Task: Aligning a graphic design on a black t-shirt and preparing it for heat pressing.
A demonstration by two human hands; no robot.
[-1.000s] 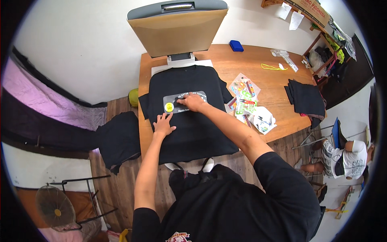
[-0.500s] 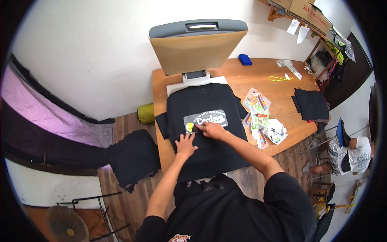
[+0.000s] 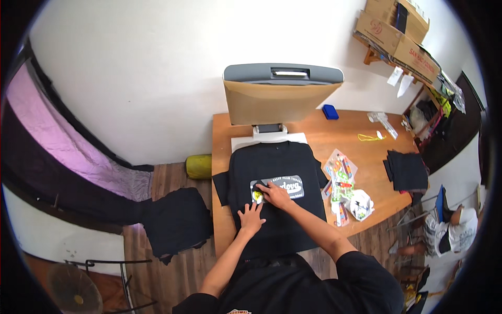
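Note:
A black T-shirt (image 3: 282,220) lies spread on the lower plate of a heat press, whose lid (image 3: 281,97) stands raised behind it. A grey printed transfer sheet (image 3: 286,186) with a yellow spot rests on the shirt's chest. My right hand (image 3: 273,194) presses flat on the left part of that sheet. My left hand (image 3: 251,219) lies flat on the shirt just below and left of the sheet, fingers spread. Neither hand grips anything.
The wooden table (image 3: 361,157) holds colourful printed sheets (image 3: 342,180), a stack of folded black garments (image 3: 407,170), a blue box (image 3: 330,111) and a yellow cord. Black cloth (image 3: 175,222) lies on the floor at left. A seated person (image 3: 455,233) is at the right.
The view has shifted, so the press and table now sit further right and lower. My right hand slid left along the transfer sheet. My left hand stays flat on the shirt.

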